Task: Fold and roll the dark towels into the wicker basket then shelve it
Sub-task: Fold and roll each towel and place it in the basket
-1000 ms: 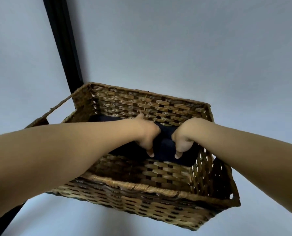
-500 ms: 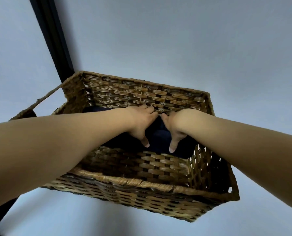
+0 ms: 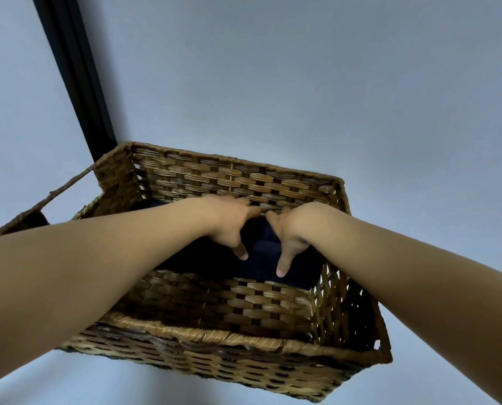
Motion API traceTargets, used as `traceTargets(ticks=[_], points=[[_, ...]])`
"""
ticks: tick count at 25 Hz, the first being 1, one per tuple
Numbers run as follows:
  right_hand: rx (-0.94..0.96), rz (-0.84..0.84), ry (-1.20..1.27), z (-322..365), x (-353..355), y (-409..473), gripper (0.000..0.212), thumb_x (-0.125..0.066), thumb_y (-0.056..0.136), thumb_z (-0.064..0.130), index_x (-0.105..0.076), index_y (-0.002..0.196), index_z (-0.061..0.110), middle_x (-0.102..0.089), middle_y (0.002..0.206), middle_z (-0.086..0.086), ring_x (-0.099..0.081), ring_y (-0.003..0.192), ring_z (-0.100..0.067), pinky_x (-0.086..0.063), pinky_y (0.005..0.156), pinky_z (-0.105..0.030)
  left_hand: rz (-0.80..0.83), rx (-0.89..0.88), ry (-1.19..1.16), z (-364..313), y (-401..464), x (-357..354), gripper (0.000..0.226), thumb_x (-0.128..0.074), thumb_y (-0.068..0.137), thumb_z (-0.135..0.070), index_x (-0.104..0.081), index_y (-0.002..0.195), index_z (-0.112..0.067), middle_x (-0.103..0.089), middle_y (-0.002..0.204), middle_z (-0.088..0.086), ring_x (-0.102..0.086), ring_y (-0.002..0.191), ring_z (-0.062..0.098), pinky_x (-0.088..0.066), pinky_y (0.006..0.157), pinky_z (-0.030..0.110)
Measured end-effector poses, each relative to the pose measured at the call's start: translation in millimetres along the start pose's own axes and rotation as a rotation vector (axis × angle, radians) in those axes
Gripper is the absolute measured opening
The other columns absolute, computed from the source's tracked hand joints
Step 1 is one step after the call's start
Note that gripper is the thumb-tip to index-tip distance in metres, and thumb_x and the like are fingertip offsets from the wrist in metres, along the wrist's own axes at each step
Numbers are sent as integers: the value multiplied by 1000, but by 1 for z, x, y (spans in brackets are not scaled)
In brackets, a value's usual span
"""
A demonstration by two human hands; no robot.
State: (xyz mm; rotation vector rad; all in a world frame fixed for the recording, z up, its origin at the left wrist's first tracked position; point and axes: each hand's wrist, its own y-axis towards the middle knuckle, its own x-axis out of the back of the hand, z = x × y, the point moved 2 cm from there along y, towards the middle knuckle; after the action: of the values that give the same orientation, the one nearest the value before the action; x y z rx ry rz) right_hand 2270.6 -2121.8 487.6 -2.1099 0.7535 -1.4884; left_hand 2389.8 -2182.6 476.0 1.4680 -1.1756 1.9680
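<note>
Both arms outstretched, left hand (image 3: 229,226) and right hand (image 3: 292,232) side by side, thumbs down

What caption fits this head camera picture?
Both hands press dark towels down inside a wicker basket.

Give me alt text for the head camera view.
Two bare hands, left hand and right hand, press flat on dark towels inside a wicker basket, fingers toward its far wall. A black post rises behind.
</note>
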Motion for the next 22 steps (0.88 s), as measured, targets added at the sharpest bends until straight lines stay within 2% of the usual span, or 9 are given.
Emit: traceTargets(ticks=[3, 5, 7, 10, 12, 13, 15, 18, 22], points=[[24, -30, 90, -3, 1, -7, 122, -81, 74, 55, -2, 158, 16, -30, 157, -14, -41, 137, -35, -43, 104, -47, 5, 17, -35, -1, -7, 5, 106, -78, 74, -62, -21, 157, -28, -42, 148, 1, -47, 129, 27, -48, 98, 42], [78, -94, 176, -5, 4, -17, 102, -78, 78, 55, -23, 153, 12, -43, 150, -11, -49, 129, -31, -46, 101, -42, 42, 34, -53, -6, -16, 12, 100, -78, 77, -59, -27, 155, -26, -45, 149, 0, -49, 130, 26, -47, 102, 41], [161, -252, 227, -9, 9, -31, 67, -69, 88, 53, -46, 136, 13, -58, 131, -6, -58, 111, -24, -49, 91, -37, 32, 45, -90, -12, -32, 26, 81, -74, 81, -58, -39, 147, -26, -56, 139, -2, -56, 120, 23, -48, 98, 38], [245, -589, 291, -27, 10, -71, 42, -58, 94, 52, -52, 121, 20, -57, 111, 2, -57, 96, -20, -48, 79, -36, -203, 105, -65, -23, -61, 60, 50, -62, 88, -59, -52, 125, -28, -61, 115, -8, -58, 103, 17, -48, 78, 34], [213, -741, 298, -45, -1, -100, 44, -54, 95, 53, -49, 126, 22, -50, 117, 2, -54, 100, -22, -49, 80, -39, -454, 184, 1, -34, -77, 77, 49, -55, 92, -58, -49, 131, -29, -56, 126, -5, -54, 117, 20, -48, 80, 37], [178, -806, 294, -56, -11, -112, 48, -53, 96, 54, -46, 132, 23, -46, 125, 1, -51, 106, -23, -51, 81, -41, -558, 217, 24, -44, -81, 84, 56, -53, 93, -56, -43, 141, -29, -49, 140, -4, -46, 130, 21, -47, 90, 40], [97, -915, 285, -76, -31, -131, 55, -52, 96, 56, -40, 139, 24, -38, 142, -1, -47, 117, -26, -51, 84, -42, -668, 258, 36, -66, -85, 90, 71, -51, 95, -57, -26, 155, -30, -23, 165, 0, -21, 151, 24, -32, 114, 46], [-23, -962, 285, -116, -72, -155, 64, -49, 96, 58, -31, 148, 25, -17, 162, -4, -37, 135, -30, -47, 94, -42, -759, 250, 51, -123, -77, 101, 79, -47, 96, -59, -9, 160, -31, 5, 170, 1, 5, 156, 23, -11, 125, 48], [-154, -982, 305, -180, -146, -183, 68, -47, 97, 59, -25, 151, 26, -6, 166, -6, -34, 139, -33, -45, 97, -43, -912, 162, 49, -220, -49, 117, 85, -49, 96, -58, -3, 160, -29, 14, 169, 3, 13, 155, 26, -5, 125, 51]])
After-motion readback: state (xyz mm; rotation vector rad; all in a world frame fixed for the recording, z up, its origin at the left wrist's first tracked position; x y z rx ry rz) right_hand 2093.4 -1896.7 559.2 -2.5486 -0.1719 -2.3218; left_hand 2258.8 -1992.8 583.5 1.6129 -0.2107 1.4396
